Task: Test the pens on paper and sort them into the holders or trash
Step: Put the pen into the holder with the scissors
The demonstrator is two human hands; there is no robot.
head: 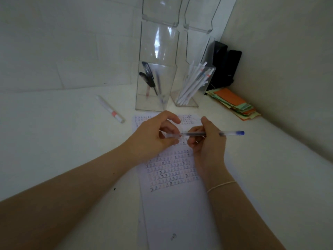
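Here, in the head view, both hands meet over the paper [177,210], a white sheet lying on the white desk [54,141] and covered in its upper part with rows of small test marks. The right hand [207,147] grips a clear pen with a blue end [230,132], fingers curled round the barrel; the pen lies roughly level above the paper, blue end pointing away from the sheet's right edge. The left hand [153,139] pinches a clear cap [171,135] at the pen's other end between thumb and curled fingers, the index finger arched above. Whether the cap is touching the tip cannot be told through the blur.

Just beyond the paper's far edge stand two clear holders. The left holder [153,103] contains a few dark pens [149,78]; the right holder [187,101] contains many white pens [192,83]. Left of the paper's far corner a white pen with a red band [110,109] lies on the desk. Right of the paper, near the wall, sits a stack of coloured paper slips [234,103], with black objects [225,64] behind it in the corner.
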